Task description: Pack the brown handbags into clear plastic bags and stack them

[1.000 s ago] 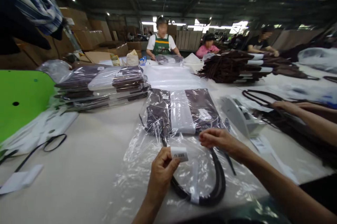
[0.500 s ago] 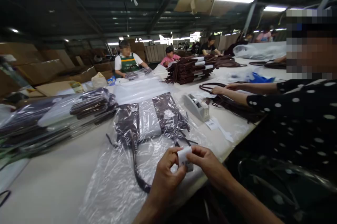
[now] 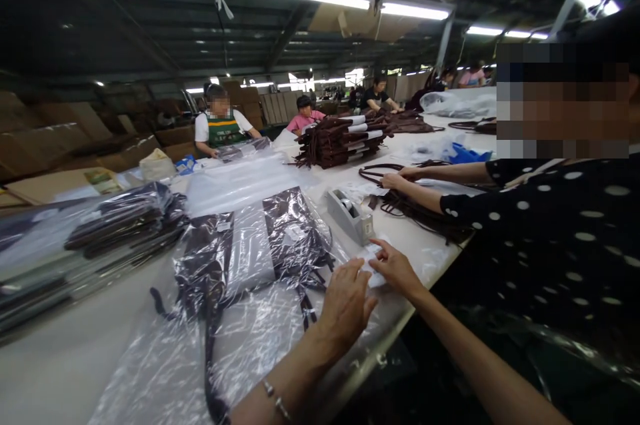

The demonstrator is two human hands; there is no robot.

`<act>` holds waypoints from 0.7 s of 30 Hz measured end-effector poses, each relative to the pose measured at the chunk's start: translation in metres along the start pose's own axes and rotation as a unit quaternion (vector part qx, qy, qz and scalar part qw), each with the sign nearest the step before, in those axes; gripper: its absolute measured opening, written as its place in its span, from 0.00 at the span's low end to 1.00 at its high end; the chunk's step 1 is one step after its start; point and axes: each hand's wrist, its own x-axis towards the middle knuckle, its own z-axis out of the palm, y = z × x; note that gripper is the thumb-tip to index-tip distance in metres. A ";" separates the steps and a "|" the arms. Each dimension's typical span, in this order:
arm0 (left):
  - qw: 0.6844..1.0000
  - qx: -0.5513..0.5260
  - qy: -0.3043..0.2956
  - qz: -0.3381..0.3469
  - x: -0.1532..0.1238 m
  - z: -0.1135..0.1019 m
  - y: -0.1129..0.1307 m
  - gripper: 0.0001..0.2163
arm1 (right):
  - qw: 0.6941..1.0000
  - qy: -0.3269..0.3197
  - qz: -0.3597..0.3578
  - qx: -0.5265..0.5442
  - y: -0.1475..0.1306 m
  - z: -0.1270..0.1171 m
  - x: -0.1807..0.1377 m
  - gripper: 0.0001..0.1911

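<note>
My left hand (image 3: pixel 347 302) is over the right edge of the clear plastic bag (image 3: pixel 150 358), its fingers stretched forward. Close beside it, my right hand (image 3: pixel 397 268) reaches over white paper slips (image 3: pixel 376 273) with its fingers apart; contact with the slips is unclear. Just beyond is a grey tape dispenser (image 3: pixel 350 215). Left of my hands lies a folded dark brown garment (image 3: pixel 290 228) inside the plastic, with a pale band (image 3: pixel 250 248) across its middle. A dark strap (image 3: pixel 213 352) trails from it towards me.
Bagged brown goods (image 3: pixel 120 225) are piled at the left. Bundled brown garments (image 3: pixel 340 138) are stacked farther back. On my right, a co-worker in a polka-dot sleeve (image 3: pixel 465 202) handles brown straps. The table edge (image 3: pixel 380 358) runs along my right side.
Both hands have moved forward from the near table edge to the slips by the dispenser. The white label they pinched together is no longer seen between the fingers. The view has shifted right.
</note>
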 end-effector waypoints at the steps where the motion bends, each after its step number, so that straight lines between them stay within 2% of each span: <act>1: 1.000 0.015 -0.020 0.010 0.006 0.006 0.001 0.20 | 0.999 0.012 -0.004 -0.036 0.005 -0.001 0.005 0.32; 5: 0.996 0.050 -0.074 0.018 0.025 0.032 -0.001 0.28 | 0.991 0.016 -0.007 -0.132 0.017 -0.005 0.015 0.31; 9: 0.990 0.070 -0.123 0.013 0.038 0.050 -0.010 0.32 | 0.956 0.035 -0.039 -0.290 0.019 -0.012 0.016 0.31; 13: 0.988 0.084 -0.129 0.024 0.048 0.055 -0.012 0.30 | 0.941 0.106 -0.081 -0.311 0.008 -0.020 0.030 0.30; 15: 0.987 0.087 -0.133 0.018 0.052 0.056 -0.011 0.30 | 0.938 0.133 -0.093 -0.307 -0.003 -0.018 0.044 0.35; 18: 0.986 0.089 -0.143 0.002 0.055 0.062 -0.010 0.36 | 0.930 0.101 -0.057 -0.349 -0.022 -0.008 0.063 0.42; 21: 0.986 0.081 -0.146 -0.002 0.055 0.072 -0.013 0.40 | 0.910 0.060 0.005 -0.410 -0.035 0.003 0.075 0.40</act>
